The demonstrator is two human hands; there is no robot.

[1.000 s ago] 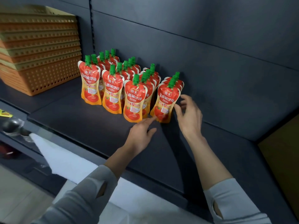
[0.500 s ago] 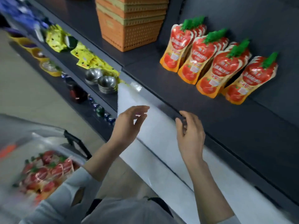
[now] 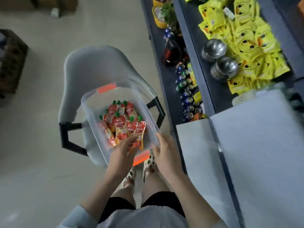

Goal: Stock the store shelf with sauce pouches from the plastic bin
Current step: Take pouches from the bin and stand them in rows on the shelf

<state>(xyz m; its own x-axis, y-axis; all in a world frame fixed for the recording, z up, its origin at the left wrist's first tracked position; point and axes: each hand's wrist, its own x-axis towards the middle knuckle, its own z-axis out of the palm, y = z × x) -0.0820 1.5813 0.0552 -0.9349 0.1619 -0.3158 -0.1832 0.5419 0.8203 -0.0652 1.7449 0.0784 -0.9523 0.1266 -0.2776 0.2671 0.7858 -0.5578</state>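
item: pouches [image 3: 125, 124], red with green caps, loose in the clear bin [image 3: 89, 100] on a chair [image 3: 92, 63], which kept them at arm's reach. caps pointed away from me, long axes roughly along the bin. my left hand [image 3: 122, 149] lay spread on the near pouches, no grasp closed; my right hand [image 3: 164, 152] rested released at the bin's rim, likely steadying it.

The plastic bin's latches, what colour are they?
Orange, on a clear plastic bin; the far latch shows best in the head view.
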